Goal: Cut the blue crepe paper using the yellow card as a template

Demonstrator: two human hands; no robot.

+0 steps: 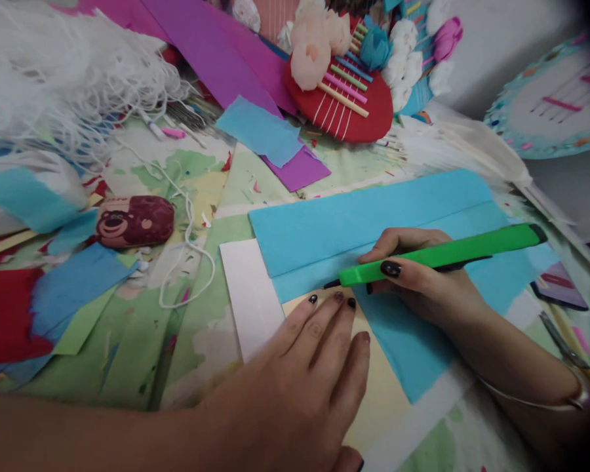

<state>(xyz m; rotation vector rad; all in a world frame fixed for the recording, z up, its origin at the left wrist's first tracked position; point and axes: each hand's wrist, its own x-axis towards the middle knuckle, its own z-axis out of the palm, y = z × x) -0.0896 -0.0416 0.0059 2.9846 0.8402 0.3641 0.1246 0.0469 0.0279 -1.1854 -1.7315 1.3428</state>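
Observation:
My right hand [417, 275] grips a green utility knife [482, 249], its dark tip low over the blue paper beside the top edge of a pale yellow card [381, 393]. Fingers stretched out, my left hand [319, 354] lies flat on that card, fingertips near its top edge. Under the card spreads a folded sheet of light blue paper [354, 223] with a long crease. A white sheet [246, 288] shows from beneath the blue paper at its left and lower edges.
White string [78, 72] heaps at the back left, a loose strand trailing forward. A bear-printed case [135, 221], purple paper [226, 59] and blue scraps [73, 282] lie about. Scissors [565, 341] sit by my right wrist. A decorated red disc [344, 98] stands behind.

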